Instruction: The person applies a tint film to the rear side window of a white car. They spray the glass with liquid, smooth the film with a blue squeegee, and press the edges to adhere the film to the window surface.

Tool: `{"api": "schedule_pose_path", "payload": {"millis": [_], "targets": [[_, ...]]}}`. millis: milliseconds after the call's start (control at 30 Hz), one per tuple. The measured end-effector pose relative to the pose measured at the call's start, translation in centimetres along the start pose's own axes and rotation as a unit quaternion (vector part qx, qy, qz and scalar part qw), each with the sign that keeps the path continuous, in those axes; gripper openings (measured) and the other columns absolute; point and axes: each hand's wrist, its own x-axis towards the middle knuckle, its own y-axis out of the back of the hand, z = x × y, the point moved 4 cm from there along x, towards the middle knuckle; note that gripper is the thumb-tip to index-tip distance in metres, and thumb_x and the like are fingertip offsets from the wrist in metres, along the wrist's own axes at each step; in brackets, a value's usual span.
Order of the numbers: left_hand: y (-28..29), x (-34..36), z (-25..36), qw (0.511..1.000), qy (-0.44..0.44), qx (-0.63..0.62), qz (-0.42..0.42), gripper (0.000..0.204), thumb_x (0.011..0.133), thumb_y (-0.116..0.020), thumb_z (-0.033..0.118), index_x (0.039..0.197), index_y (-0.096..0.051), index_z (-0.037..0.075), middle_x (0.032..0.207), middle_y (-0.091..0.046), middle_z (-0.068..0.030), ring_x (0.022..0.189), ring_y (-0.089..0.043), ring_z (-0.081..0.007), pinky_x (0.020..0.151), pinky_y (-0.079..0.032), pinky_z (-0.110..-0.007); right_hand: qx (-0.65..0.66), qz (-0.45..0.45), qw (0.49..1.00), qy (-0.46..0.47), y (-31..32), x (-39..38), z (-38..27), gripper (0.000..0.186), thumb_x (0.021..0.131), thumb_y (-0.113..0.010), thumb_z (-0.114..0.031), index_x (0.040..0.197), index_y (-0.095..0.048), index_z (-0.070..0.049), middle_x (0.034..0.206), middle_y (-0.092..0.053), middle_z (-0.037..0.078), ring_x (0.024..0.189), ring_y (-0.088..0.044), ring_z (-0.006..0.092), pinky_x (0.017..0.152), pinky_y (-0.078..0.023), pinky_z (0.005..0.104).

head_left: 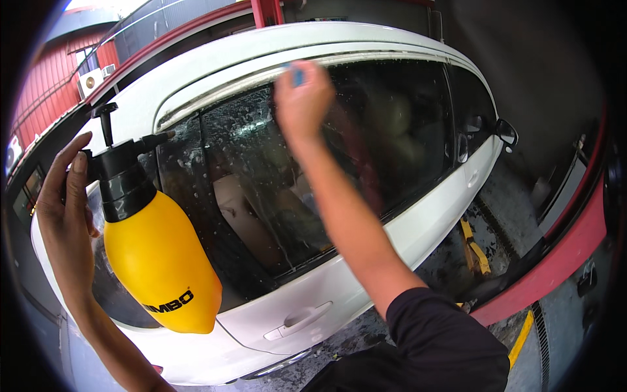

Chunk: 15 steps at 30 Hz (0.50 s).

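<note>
My left hand (72, 189) grips a yellow pump spray bottle (160, 255) by its black head at the left, holding it upright beside the car's rear side window; its nozzle points right toward the glass. My right hand (304, 98) is closed on a small blue object (298, 76), mostly hidden by the fingers, at the upper edge of the dark side window (385, 124). Droplets and wet streaks show on the glass around and left of this hand. The white car (294, 326) fills the middle of the view, with its door handle below the window.
A red metal beam (535, 268) runs along the right, beside a yellow-marked floor piece (475, 245) and a drain grate (542, 340). The car's mirror (506, 134) sticks out at the right. A red corrugated wall (49, 85) with an air-conditioning unit stands at the upper left.
</note>
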Motion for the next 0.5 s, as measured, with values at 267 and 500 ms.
{"api": "schedule_pose_path", "payload": {"millis": [267, 500], "targets": [[0.8, 2.6, -0.3, 0.988, -0.137, 0.05, 0.047, 0.033, 0.108, -0.058, 0.026, 0.134, -0.07, 0.009, 0.123, -0.074, -0.0092, 0.074, -0.07, -0.0065, 0.055, -0.047, -0.016, 0.011, -0.02, 1.0, -0.019, 1.6, 1.3, 2.0, 0.015, 0.086, -0.072, -0.012, 0.095, -0.069, 0.0, 0.089, -0.07, 0.017, 0.081, -0.069, 0.0344, 0.076, -0.055, 0.0433], [2.0, 1.9, 1.2, 0.992, -0.106, -0.005, 0.075, 0.035, 0.108, -0.059, 0.028, 0.137, -0.068, 0.012, 0.125, -0.074, -0.0078, 0.059, -0.058, 0.0, 0.045, -0.033, -0.017, 0.072, -0.039, 0.994, 0.066, -4.1, -3.7, -4.0, 0.013, 0.088, -0.069, -0.013, 0.097, -0.062, -0.005, 0.09, -0.062, 0.013, 0.077, -0.063, 0.0329, 0.071, -0.047, 0.0465]]}}
